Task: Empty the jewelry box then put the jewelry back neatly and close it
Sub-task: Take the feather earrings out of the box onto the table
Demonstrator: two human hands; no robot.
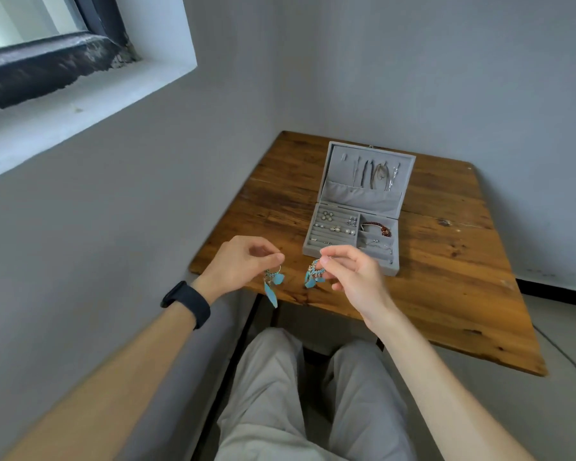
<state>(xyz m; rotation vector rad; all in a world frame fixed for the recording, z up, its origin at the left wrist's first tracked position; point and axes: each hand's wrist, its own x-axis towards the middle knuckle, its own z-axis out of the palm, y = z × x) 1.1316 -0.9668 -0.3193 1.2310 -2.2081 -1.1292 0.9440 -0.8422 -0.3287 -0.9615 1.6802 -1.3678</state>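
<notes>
A grey velvet jewelry box (313,242) stands open on the wooden table (446,261), its lid (343,194) upright with several necklaces hanging inside. Small earrings and rings sit in the box's left slots; a red bracelet (378,227) lies in a right compartment. In front of the box, my left hand (240,264) pinches a blue feather earring (272,284) by its hook. My right hand (353,274) pinches a second blue feather earring (314,276). Both earrings dangle above the table's near edge.
The table stands in a corner, with grey walls close behind and to the left. A window recess (80,94) is set in the left wall. My knees in grey trousers (300,394) sit below the table's near edge. A black band is on my left wrist.
</notes>
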